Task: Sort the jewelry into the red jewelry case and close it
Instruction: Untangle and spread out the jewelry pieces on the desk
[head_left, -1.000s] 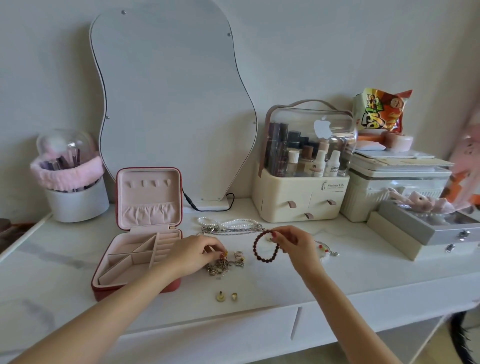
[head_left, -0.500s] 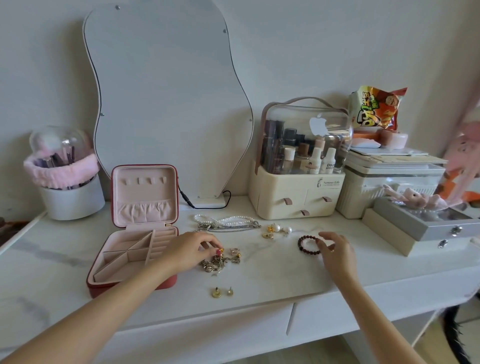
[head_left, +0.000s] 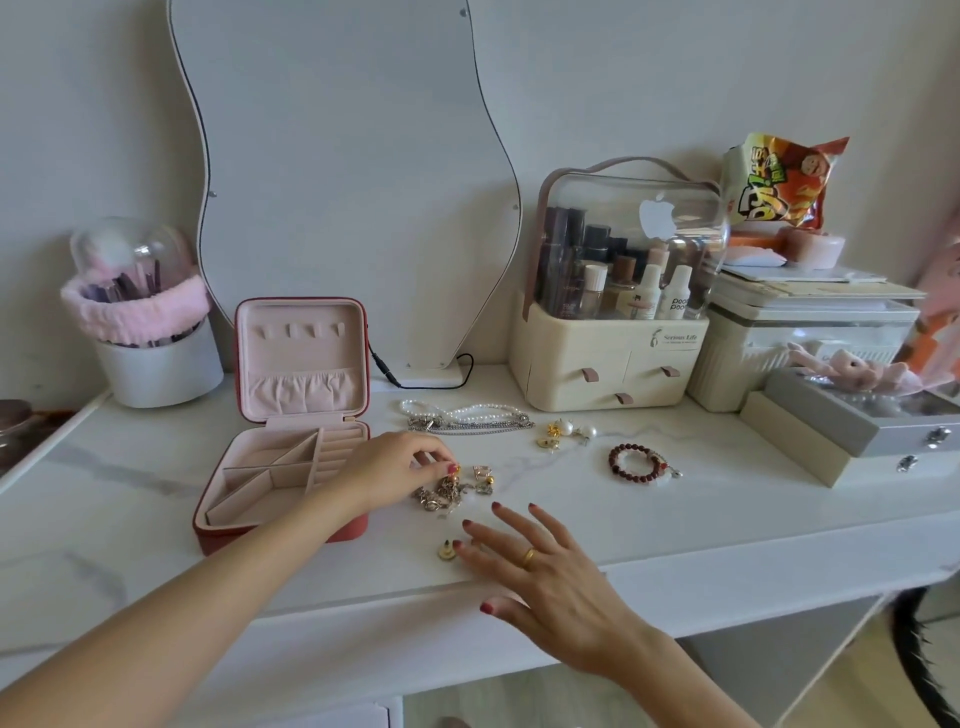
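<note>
At the centre-left of the frame the red jewelry case sits open on the white table, its compartments bare. Just right of it, the left hand pinches into a tangle of small jewelry. Lower centre, the right hand hovers with fingers spread, fingertip at a gold earring. The beaded bracelet lies right of centre.

On the worktop, an open jewelry case sits left of a heap of small jewelry; necklaces lie behind the heap, earrings and a bead bracelet to its right, a stud in front.
</note>
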